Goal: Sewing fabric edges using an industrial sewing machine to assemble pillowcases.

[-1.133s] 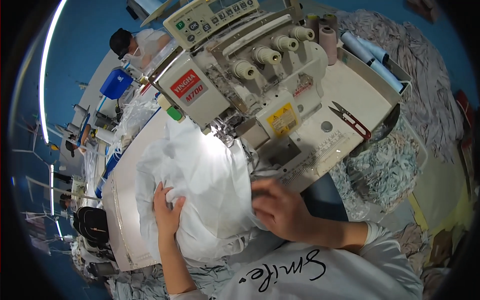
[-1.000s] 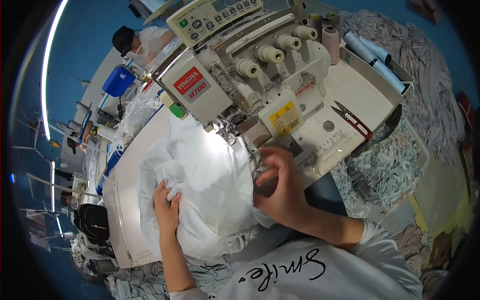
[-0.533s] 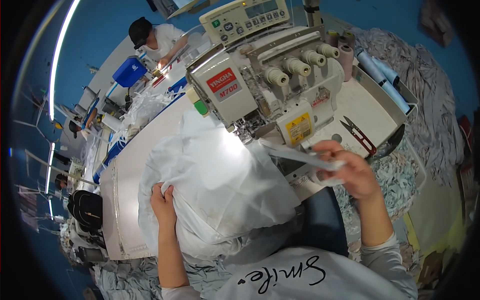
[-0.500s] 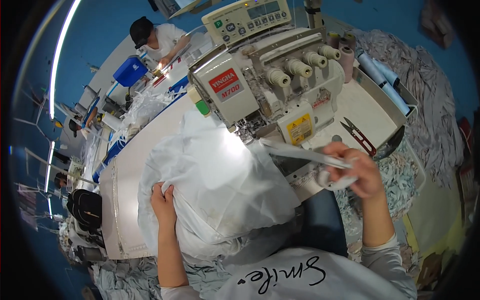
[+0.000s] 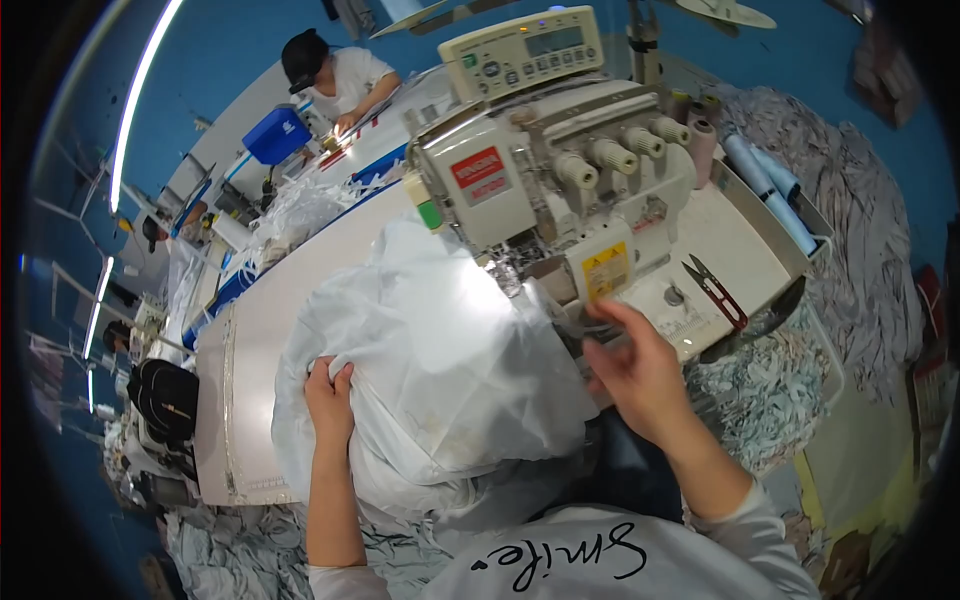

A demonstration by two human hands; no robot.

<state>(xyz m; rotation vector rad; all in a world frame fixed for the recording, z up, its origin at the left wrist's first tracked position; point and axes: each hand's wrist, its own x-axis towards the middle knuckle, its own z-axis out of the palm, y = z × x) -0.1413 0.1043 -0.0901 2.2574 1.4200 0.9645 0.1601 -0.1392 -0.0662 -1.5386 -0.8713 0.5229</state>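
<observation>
The left hand [image 5: 330, 395] has its grip bunched into the white fabric [image 5: 440, 370], fingers curled and pinching a fold at the near left edge of the heap. The right hand [image 5: 640, 375] is open and blurred, fingers spread, holding nothing, just in front of the sewing machine [image 5: 560, 190]. The fabric lies piled on the desk [image 5: 250, 350], reaching from the person's lap up to the machine's needle area. Red-handled snips [image 5: 715, 290] rest on the machine bed, right of the hand. Beyond the desk, another person [image 5: 335, 75] bends over work.
</observation>
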